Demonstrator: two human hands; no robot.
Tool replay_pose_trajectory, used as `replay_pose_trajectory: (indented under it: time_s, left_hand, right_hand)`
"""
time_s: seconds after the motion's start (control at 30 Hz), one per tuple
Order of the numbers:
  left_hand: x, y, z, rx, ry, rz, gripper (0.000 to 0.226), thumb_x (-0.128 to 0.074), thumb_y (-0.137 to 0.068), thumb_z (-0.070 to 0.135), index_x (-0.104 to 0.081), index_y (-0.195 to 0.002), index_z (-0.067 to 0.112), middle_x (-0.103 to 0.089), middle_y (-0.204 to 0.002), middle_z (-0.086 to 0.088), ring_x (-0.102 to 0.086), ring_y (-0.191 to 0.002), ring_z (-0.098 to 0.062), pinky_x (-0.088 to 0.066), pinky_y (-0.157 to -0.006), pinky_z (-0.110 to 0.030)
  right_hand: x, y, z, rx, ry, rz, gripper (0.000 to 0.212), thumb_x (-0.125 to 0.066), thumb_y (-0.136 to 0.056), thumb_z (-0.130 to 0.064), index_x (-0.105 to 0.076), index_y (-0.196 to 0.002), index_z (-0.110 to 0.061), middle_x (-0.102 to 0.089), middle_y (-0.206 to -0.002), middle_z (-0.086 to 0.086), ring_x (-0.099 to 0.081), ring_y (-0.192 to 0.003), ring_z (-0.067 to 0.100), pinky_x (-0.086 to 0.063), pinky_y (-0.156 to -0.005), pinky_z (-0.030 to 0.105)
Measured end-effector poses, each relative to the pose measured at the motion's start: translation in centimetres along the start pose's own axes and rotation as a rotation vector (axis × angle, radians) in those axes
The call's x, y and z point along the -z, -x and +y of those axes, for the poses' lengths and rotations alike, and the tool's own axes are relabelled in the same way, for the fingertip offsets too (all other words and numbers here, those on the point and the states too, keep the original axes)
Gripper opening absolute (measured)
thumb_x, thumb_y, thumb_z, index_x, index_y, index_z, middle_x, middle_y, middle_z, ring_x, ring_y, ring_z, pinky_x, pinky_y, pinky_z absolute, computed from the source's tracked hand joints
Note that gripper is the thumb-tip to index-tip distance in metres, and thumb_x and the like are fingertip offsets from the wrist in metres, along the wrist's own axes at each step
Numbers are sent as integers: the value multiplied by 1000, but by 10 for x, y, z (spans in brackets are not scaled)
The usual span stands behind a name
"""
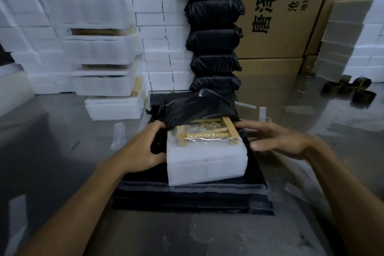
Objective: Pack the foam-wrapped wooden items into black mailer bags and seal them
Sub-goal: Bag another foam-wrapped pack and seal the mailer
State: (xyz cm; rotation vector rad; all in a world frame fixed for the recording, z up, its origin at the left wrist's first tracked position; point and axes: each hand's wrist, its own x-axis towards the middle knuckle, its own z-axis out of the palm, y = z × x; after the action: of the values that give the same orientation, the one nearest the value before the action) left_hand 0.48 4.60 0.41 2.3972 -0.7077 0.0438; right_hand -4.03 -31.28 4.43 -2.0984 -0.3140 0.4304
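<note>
A foam-wrapped wooden item (204,160) lies on a pile of flat black mailer bags (193,199) at the table's middle. Its far end shows light wood under clear film (207,133). A black mailer bag (197,110) covers that far end, its mouth drawn partway over the item. My left hand (143,149) grips the bag's edge at the item's left side. My right hand (272,141) is at the item's right side, fingers stretched toward the bag's mouth and touching it near the wood.
Several sealed black parcels (214,33) are stacked behind. Foam-wrapped items (99,52) pile up at the back left against white foam blocks (158,16). Cardboard boxes (284,10) stand at the back right. Empty tape cores (351,88) lie at the right on the steel table (62,131).
</note>
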Motion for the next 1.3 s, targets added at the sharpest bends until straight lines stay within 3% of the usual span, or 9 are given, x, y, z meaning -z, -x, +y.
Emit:
replay_pose_trajectory:
  time_s: [0.13,0.4,0.57,0.7,0.8,0.93,1.07,1.2,1.3]
  left_hand:
    - [-13,-5,3,3,-29,231,25,-64,-91,23,-52,-113,26,-63,-107,4,-61,-96,-16,-52,-79,-38]
    - [-22,-6,16,47,21,507,33,-55,-94,7,-25,-95,22,-49,-71,-12,-49,-58,-29,-40,-52,-44]
    - [-14,-4,14,-85,-147,584,34,-47,-74,-23,-49,-69,10,-51,-61,-9,-47,-57,-24,-38,-51,-42]
    - [-11,-6,12,94,-57,396,28,-64,-86,9,-60,-110,23,-65,-100,-6,-62,-89,-25,-53,-76,-41]
    - [6,-4,1,169,126,-30,75,-80,-75,28,-41,-140,27,-50,-133,10,-49,-122,-11,-41,-99,-27]
    - [23,1,-7,222,115,-291,119,-89,-38,63,-29,-139,44,-43,-128,33,-45,-115,11,-34,-92,-9]
    - [16,-2,4,225,-154,-110,130,-76,-23,85,-41,-138,35,-54,-135,15,-56,-113,-7,-48,-97,-30]
    - [7,-3,10,224,-387,76,110,-62,-44,91,-56,-134,28,-48,-148,7,-62,-113,-16,-52,-93,-35]
    - [-6,-3,18,102,-439,309,65,-64,-72,74,-75,-101,17,-72,-108,-2,-67,-83,-25,-55,-75,-36]
  right_hand:
    - [-15,-8,-12,-15,148,-119,139,-89,-34,-71,-22,-152,-44,-24,-158,-18,-25,-146,12,-29,-120,44]
    - [-42,-28,-12,45,151,154,109,-89,-43,-60,-43,-140,-38,-64,-122,-20,-61,-111,1,-51,-101,33]
    - [-53,-35,-7,137,99,317,75,-85,-48,-61,-57,-116,-47,-68,-102,-35,-62,-96,-14,-46,-76,4]
    - [-51,-36,-5,107,210,266,96,-89,-44,-65,-51,-130,-43,-61,-123,-22,-58,-111,-1,-47,-94,22]
    - [-53,-39,-6,97,273,263,100,-91,-39,-66,-52,-128,-42,-58,-123,-19,-56,-111,2,-48,-94,27]
    - [-53,-37,-6,86,226,318,80,-92,-35,-68,-57,-105,-49,-66,-108,-23,-60,-96,-11,-47,-75,12]
    - [-53,-38,-7,78,255,410,69,-89,-33,-72,-64,-93,-48,-71,-89,-27,-65,-88,-9,-51,-69,14]
    - [-54,-43,-5,26,276,548,86,-86,-34,-74,-73,-108,-30,-72,-101,-6,-64,-102,13,-58,-84,37]
    - [-55,-46,-6,66,308,725,57,-86,-43,-70,-74,-85,-31,-71,-79,-12,-64,-81,5,-53,-72,20]
